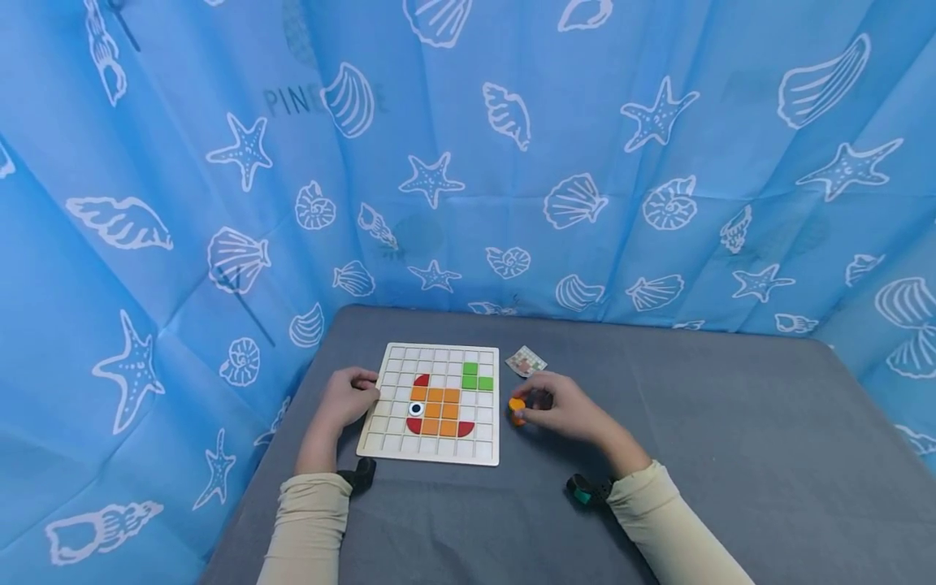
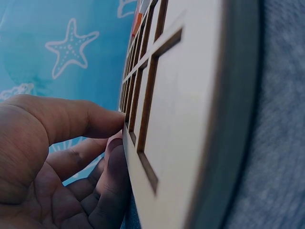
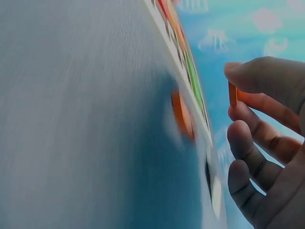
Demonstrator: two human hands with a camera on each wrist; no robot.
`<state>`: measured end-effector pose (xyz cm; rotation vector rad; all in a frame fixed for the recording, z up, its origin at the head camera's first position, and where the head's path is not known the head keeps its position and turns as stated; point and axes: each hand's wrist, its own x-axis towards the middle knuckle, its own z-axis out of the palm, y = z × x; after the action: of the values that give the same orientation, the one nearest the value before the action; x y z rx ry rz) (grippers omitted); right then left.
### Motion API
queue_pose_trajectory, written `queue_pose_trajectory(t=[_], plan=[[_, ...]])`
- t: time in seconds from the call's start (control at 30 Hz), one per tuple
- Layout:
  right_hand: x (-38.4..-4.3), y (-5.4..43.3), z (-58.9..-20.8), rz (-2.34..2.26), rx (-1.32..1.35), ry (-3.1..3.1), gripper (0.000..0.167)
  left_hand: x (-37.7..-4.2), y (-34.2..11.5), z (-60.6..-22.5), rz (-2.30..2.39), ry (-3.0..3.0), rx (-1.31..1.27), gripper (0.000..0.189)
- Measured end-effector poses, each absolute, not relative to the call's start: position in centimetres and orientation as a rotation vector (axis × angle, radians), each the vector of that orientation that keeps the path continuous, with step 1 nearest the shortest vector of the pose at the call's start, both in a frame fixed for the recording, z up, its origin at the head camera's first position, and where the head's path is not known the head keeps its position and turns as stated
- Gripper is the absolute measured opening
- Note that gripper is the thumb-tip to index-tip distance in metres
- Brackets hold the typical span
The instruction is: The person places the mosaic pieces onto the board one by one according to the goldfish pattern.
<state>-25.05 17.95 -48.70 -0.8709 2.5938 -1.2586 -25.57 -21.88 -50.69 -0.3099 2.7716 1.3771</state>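
A pale wooden grid board (image 1: 374, 445) lies on the table with orange squares (image 1: 448, 412), red rounded pieces (image 1: 465, 429), green squares (image 1: 485, 383) and a white eye piece (image 1: 416, 409) set in it. At its left edge my left hand (image 1: 353, 398) pinches the rim, the thumb (image 2: 102, 119) against the border in the left wrist view. Just right of the board, my right hand (image 1: 563, 406) holds a thin orange piece (image 3: 232, 94) between thumb and fingers, above the table. Under it another orange piece (image 3: 182, 117) lies near the board's edge.
A small picture card (image 1: 526, 361) lies beyond the right hand, near the board's upper right corner. Grey cloth covers the table (image 1: 731, 439). A blue curtain (image 1: 468, 203) with shells and starfish hangs behind and at the sides.
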Motion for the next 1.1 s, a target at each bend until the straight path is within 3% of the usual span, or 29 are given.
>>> queue_pose_trajectory(t=[0.27,0.57,1.1], plan=[[-25.7,9.4,-48.3,-1.192,-1.099,2.515,0.023,-25.6,-21.9,-50.5,1.377,2.768,-0.329,0.032],[-25.7,1.9,-48.1,-1.055,-1.145,2.468,0.021,-25.6,-22.0,-50.6,1.403,2.753,-0.316,0.032],[-26.1,-1.0,-49.1,-0.938,-1.135,2.492,0.016,-25.8,-22.1,-50.8,1.393,2.749,-0.331,0.032]])
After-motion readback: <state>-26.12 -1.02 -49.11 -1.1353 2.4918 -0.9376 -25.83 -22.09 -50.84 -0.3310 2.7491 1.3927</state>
